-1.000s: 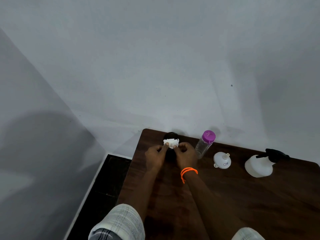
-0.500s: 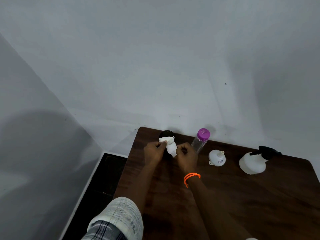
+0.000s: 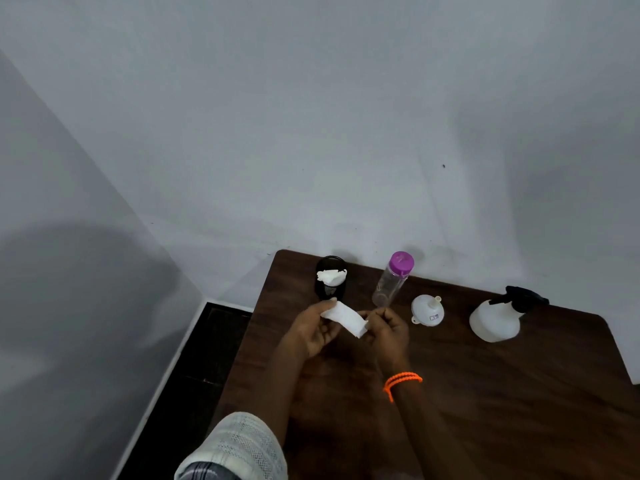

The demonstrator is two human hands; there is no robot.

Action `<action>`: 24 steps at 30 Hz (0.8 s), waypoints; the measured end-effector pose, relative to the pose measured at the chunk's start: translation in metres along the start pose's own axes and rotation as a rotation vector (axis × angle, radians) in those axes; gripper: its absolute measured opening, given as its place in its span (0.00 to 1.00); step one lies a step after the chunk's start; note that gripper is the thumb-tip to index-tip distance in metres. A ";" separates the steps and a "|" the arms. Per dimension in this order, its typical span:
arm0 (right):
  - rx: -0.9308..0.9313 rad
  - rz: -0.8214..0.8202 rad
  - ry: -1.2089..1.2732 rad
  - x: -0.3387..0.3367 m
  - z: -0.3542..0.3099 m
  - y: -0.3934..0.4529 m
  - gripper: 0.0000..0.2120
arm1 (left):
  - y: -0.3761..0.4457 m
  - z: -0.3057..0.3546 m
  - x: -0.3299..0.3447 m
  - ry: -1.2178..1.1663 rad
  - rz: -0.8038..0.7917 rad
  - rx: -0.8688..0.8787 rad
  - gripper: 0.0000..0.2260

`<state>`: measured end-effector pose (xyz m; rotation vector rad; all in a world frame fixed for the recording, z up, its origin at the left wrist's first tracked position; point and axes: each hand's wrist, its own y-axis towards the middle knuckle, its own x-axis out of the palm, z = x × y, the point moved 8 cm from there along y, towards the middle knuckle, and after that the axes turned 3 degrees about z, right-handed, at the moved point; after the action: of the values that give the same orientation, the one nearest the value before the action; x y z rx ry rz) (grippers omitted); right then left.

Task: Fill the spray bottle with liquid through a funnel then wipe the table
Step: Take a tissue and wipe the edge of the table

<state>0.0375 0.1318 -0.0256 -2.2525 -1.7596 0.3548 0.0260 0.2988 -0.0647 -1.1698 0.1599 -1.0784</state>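
I have just pulled a tissue [image 3: 344,318] clear of the black holder [image 3: 330,278]; my left hand [image 3: 313,329] and right hand [image 3: 386,329] both pinch it above the counter [image 3: 485,393]. Wiping comes next, I judge; the spray bottle [image 3: 495,318] stands capped far right, beside the funnel [image 3: 427,310].

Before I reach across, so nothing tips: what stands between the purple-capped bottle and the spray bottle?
In the head view, only the white funnel stands between the purple-capped bottle and the spray bottle; the rest is bare table.
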 end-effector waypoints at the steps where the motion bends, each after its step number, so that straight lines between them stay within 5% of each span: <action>1: 0.017 0.003 -0.054 -0.005 0.006 -0.001 0.10 | 0.001 0.000 -0.009 0.051 0.028 0.027 0.11; 7: 0.169 -0.005 -0.249 -0.002 0.052 0.003 0.13 | 0.003 0.010 -0.064 0.205 0.205 0.201 0.11; 10: 0.051 -0.003 -0.404 0.014 0.053 0.005 0.13 | 0.000 0.019 -0.081 0.244 0.227 0.282 0.12; 14: -0.086 0.061 -0.640 0.028 0.048 -0.007 0.09 | -0.011 0.037 -0.109 0.905 0.491 0.523 0.26; 17: -0.175 -0.086 -0.734 0.053 0.057 -0.024 0.15 | -0.031 0.038 -0.115 1.215 0.646 0.795 0.23; 20: -0.391 -0.309 -0.920 0.084 0.074 -0.044 0.20 | -0.031 0.025 -0.103 1.395 0.500 1.030 0.20; 24: -0.481 -0.562 -1.325 0.106 0.110 -0.053 0.31 | -0.013 -0.003 -0.084 1.731 0.161 0.992 0.26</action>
<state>-0.0239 0.2534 -0.1134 -1.5842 -3.2339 1.6966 -0.0274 0.3606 -0.0899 0.8544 0.8896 -1.4650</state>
